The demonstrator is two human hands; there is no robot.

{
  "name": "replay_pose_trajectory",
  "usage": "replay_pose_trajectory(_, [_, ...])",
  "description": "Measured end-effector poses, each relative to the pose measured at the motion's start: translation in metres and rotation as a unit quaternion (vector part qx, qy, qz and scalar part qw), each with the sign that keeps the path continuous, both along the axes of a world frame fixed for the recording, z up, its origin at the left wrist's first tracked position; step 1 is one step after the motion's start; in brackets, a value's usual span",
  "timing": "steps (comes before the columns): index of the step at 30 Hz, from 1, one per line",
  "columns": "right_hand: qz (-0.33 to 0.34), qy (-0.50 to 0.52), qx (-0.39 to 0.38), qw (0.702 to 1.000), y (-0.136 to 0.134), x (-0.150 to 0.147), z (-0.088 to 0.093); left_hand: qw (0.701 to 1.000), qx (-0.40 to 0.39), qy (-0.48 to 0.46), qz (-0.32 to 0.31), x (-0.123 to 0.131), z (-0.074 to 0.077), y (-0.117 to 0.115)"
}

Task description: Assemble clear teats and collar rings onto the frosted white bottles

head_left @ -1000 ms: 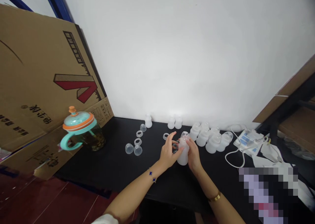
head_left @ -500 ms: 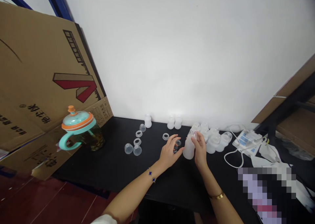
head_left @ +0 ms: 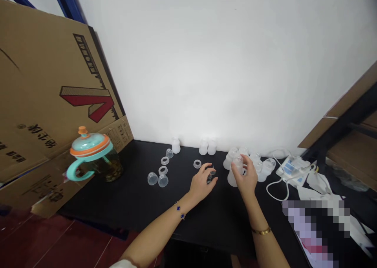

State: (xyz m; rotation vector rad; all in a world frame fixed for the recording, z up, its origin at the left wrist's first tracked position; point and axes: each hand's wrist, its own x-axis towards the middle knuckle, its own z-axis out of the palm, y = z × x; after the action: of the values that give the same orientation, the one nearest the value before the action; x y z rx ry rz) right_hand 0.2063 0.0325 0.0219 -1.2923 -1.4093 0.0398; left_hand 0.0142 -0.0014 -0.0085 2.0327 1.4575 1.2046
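In the head view my right hand (head_left: 247,178) grips the upper part of a frosted baby bottle (head_left: 233,178) with a clear domed cap. That bottle stands upright, close against the front of a cluster of capped bottles (head_left: 263,173). My left hand (head_left: 200,183) hovers over the black table, fingers apart and holding nothing. Beneath its fingertips are small clear parts (head_left: 209,177), partly hidden and too small to name. A clear screw ring (head_left: 197,164) lies just beyond this hand. Further left are clear domed caps (head_left: 163,180) and more rings (head_left: 163,170).
Uncapped bottles (head_left: 211,147) stand along the white wall. A teal and orange lidded jug (head_left: 108,167) sits at the left beside a big cardboard box (head_left: 38,83). At the right lie a white cable (head_left: 268,189), papers and a pixelated item on the black table (head_left: 141,205).
My right hand has carried the capped bottle to the right, up against the other bottles. My left hand, formerly close beside it, is now farther from the bottle.
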Motion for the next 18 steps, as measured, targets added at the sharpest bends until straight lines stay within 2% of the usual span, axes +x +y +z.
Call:
replay_pose_trajectory(4, [-0.039,-0.012,-0.004,0.999,0.0027,0.0052,-0.0004,1.000,-0.002,0.002,-0.003,0.0002,0.0009,-0.0005])
replay_pose_trajectory(12, [-0.028,-0.163,0.074,0.983,0.0067,0.0094,0.0010,1.000,-0.015,0.004,-0.007,-0.0001,-0.0001,-0.0009])
replay_pose_trajectory(18, [-0.036,-0.216,0.057,0.974,0.0029,0.0101,0.0052,1.000,-0.008,0.004,-0.005,-0.0006,-0.0020,0.0000])
